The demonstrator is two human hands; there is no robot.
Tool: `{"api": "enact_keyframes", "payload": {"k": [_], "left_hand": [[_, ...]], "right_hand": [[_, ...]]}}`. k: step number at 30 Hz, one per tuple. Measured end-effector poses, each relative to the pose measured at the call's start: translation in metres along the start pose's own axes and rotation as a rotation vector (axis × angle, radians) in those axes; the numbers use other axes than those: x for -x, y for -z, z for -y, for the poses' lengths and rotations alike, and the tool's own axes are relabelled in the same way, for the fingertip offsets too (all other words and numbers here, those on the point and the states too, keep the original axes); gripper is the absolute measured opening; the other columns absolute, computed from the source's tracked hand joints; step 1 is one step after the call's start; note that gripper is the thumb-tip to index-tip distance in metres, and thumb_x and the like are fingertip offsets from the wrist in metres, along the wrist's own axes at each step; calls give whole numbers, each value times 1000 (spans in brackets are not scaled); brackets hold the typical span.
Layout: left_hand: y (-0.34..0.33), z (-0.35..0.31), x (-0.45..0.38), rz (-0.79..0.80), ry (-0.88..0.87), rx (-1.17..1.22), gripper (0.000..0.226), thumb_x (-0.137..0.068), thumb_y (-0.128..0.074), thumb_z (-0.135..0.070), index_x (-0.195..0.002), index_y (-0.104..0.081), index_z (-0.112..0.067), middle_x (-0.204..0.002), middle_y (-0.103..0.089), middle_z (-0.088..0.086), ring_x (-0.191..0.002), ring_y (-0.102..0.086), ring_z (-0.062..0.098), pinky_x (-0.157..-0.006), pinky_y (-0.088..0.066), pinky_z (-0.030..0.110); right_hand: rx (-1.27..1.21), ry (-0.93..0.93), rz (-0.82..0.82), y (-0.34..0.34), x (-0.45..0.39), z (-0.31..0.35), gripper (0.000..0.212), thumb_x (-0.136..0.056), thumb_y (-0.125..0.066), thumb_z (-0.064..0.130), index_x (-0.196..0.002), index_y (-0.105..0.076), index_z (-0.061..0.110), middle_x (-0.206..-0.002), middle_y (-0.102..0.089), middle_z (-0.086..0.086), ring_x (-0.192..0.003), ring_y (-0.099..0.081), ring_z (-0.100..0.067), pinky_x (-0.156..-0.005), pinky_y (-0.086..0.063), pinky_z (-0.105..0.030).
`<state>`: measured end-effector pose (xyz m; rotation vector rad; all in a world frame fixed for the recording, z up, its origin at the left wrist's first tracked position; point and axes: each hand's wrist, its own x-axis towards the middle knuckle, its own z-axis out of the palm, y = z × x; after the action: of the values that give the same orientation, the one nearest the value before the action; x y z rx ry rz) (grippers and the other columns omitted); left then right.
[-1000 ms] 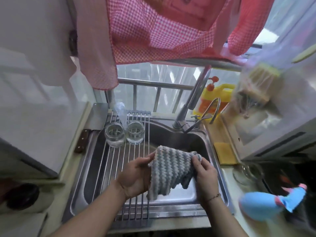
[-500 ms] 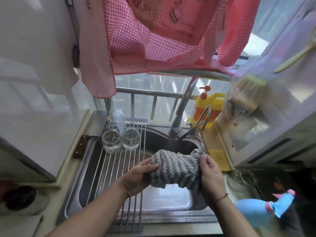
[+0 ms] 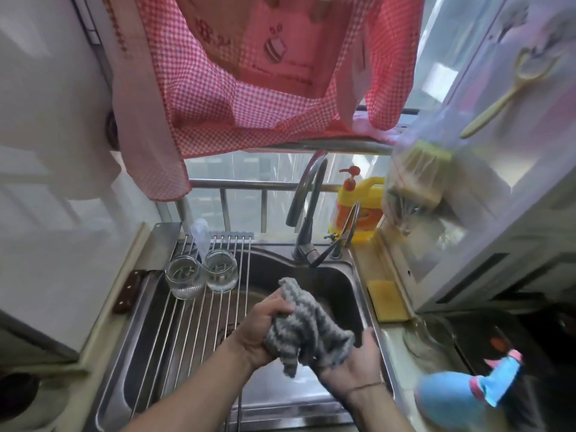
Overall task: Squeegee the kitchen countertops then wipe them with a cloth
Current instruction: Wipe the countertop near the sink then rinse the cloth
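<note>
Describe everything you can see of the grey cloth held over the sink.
The cloth is grey with paler zigzag stripes and a thick, fluffy, ribbed texture. It is bunched and twisted rather than spread flat, with one corner sticking up and an end hanging down. The left hand grips its left side, and the right hand cups it from below. It hangs above the steel sink, beside the wire rack.
</note>
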<state>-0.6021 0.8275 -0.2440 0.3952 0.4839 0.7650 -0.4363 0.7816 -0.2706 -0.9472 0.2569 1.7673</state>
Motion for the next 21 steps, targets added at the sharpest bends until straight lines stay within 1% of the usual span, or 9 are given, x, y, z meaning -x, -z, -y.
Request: {"api": "enact_keyframes", "payload": {"k": [3,6,8,11,13,15,17,19,21], "left_hand": [[19,-15,5,-53,-55,-52,51,-65,-65,5,-113,-56,-8,-105,-61,27,-88,-63,39,-80,-53,49],[41,-25,15,-4,-25,-126,68,-68,-67,8,-129,-47,-14,-124,-52,34,-104,-58,48,-85,-52,54],[47,-24,17,8,-11,-191,75,-69,-68,10,-133,-44,-21,-129,-51,34,-110,-54,49,-88,-50,56],[47,-16,15,-11,-32,-284,71,-73,-68,5,-136,-44,-17,-123,-55,31,-106,-56,44,-92,-48,54],[43,-16,13,-115,-62,-303,61,-75,-71,-10,-131,-48,-11,-113,-57,28,-99,-57,39,-88,-50,50],[42,-18,13,-300,-129,-307,49,-77,-71,-24,-120,-54,-8,-101,-60,21,-91,-58,35,-82,-51,48],[46,-21,12,-506,-202,-351,35,-82,-64,-22,-113,-56,-7,-95,-62,16,-84,-60,30,-73,-51,42],[51,-21,12,-626,-245,-504,27,-88,-60,-10,-114,-54,-9,-106,-63,16,-90,-64,29,-71,-55,39],[54,-22,11,-658,-310,-693,45,-87,-63,-3,-125,-50,-23,-121,-57,10,-98,-65,26,-77,-58,39]], "right_hand": [[4,-81,144,1,15,2,89,-78,-50,72,-130,-51,-1,-127,-57,-31,-108,-60,-45,-91,-47,-56],[-36,153,143,-4,12,15,81,-67,-79,43,-132,-44,10,-105,-67,-26,-82,-69,-36,-66,-56,-43],[-36,187,100,-11,6,11,97,-59,-83,49,-139,-43,14,-97,-69,-19,-85,-68,-31,-75,-51,-40],[508,172,52,-24,-1,-18,86,-72,-71,50,-144,-40,16,-100,-71,-18,-94,-62,-31,-85,-41,-42],[685,273,29,-29,-7,-18,97,-76,-77,17,-152,-18,20,-92,-70,-17,-84,-64,-26,-78,-49,-38],[625,432,3,-30,-10,-1,90,-84,-64,-8,-153,-13,21,-91,-66,-14,-76,-67,-20,-69,-54,-32],[494,497,21,-23,-14,16,79,-88,-57,-10,-151,-20,21,-92,-68,-13,-79,-70,-17,-65,-56,-27],[521,498,40,-17,-19,25,76,-80,-71,-1,-143,-33,18,-80,-69,-7,-77,-68,-16,-64,-58,-25],[560,463,81,-16,-20,34,87,-62,-82,4,-139,-44,16,-79,-65,-12,-77,-62,-21,-63,-58,-27]]}}
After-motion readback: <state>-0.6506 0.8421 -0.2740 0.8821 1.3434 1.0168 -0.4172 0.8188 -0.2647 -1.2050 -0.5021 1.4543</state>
